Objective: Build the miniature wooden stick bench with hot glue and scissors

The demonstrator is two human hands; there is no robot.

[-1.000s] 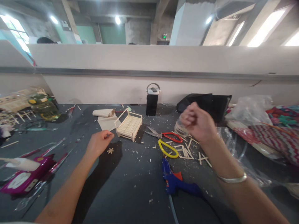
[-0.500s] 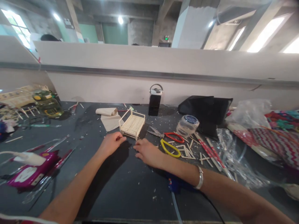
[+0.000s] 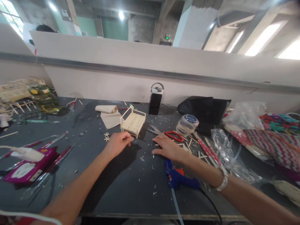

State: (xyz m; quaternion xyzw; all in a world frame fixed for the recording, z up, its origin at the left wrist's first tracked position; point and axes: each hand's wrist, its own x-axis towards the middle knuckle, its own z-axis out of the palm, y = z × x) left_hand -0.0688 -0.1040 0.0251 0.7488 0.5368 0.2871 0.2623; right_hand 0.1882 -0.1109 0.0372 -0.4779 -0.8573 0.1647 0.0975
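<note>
A miniature bed frame of pale wooden sticks (image 3: 134, 122) stands on the dark table, its raised headboard to the left. My left hand (image 3: 117, 144) is just in front of it, fingers curled together; anything small between them is hidden. To the right, my right hand (image 3: 169, 147) hovers low with thumb and fingers apart, holding nothing. Beyond its fingers lies a pair of scissors (image 3: 174, 135) with a red handle loop showing; the rest of the handle is covered by the hand. A blue glue gun (image 3: 181, 179) lies below my right forearm.
A clear jar (image 3: 187, 125), loose sticks (image 3: 188, 145) and plastic wrapping (image 3: 227, 156) lie to the right. A black bottle (image 3: 155, 103) stands near the partition (image 3: 105, 84). Rolled beige cloth (image 3: 109, 116) is behind the bed's left side; a purple power strip (image 3: 30, 167) lies left.
My right hand has moved right, away from the bed, uncovering the glue gun and covering the yellow scissor loop. My left hand has shifted slightly right along the bed's front.
</note>
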